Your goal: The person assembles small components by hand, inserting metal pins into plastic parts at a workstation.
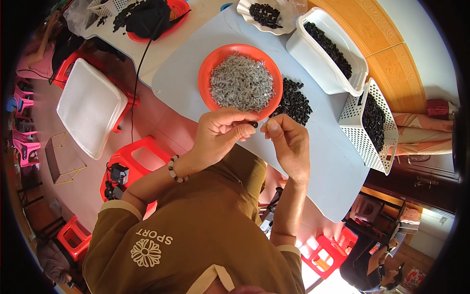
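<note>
My left hand (219, 132) is closed in a pinch on a small black part (253, 124), which looks short and rounded. Close beside it, my right hand (291, 146) has thumb and forefinger pressed together; a tiny pale bit seems to show at the tips, too small to name. Both hands are raised over the table's near edge. Just beyond them sits a round red bowl (204, 73) heaped with small clear pieces (242, 83). To its right, a loose pile of small black parts (296, 102) lies on the light blue tabletop (178, 81).
At the far right stand a white tub (313, 68) and a white perforated basket (356, 119), both holding black parts. A scalloped white dish (244, 9) with more sits at the back. Left are a red stool (128, 159) and a hanging black cable (133, 105).
</note>
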`<state>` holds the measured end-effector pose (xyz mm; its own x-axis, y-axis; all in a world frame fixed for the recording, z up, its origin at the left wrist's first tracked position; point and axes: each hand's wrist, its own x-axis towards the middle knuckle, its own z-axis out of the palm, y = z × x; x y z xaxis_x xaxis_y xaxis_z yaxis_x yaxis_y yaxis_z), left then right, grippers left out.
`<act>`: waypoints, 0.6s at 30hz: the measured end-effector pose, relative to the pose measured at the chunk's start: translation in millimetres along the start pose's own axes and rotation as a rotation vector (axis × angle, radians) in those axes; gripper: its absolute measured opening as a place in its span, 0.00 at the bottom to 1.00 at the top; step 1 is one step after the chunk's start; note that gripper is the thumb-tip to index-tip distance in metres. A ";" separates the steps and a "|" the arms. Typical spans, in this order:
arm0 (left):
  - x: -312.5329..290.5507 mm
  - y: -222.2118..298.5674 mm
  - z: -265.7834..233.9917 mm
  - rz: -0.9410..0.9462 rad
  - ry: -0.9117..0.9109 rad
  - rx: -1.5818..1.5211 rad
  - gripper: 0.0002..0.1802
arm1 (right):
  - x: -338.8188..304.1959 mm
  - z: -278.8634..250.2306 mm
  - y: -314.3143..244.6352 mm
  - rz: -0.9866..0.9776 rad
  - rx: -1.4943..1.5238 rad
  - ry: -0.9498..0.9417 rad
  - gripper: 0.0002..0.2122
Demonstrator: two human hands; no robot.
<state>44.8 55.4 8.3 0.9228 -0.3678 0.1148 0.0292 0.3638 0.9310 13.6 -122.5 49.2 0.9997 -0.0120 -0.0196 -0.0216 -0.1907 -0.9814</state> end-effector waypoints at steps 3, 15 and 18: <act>-5.3 -3.1 3.0 0.013 -0.009 0.018 0.11 | -9.4 2.2 -3.2 -0.032 -0.101 0.034 0.09; -20.4 -13.2 14.0 -0.023 -0.142 0.057 0.07 | -29.9 -12.8 -15.8 0.058 -0.354 -0.059 0.06; -25.8 -19.0 18.6 -0.122 -0.156 0.004 0.08 | -38.3 -13.4 -9.8 0.150 -0.474 -0.040 0.08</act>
<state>13.4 42.0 -6.0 0.8417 -0.5373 0.0526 0.1358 0.3049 0.9426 -24.6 -133.3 62.1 0.9846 -0.0379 -0.1707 -0.1576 -0.6147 -0.7728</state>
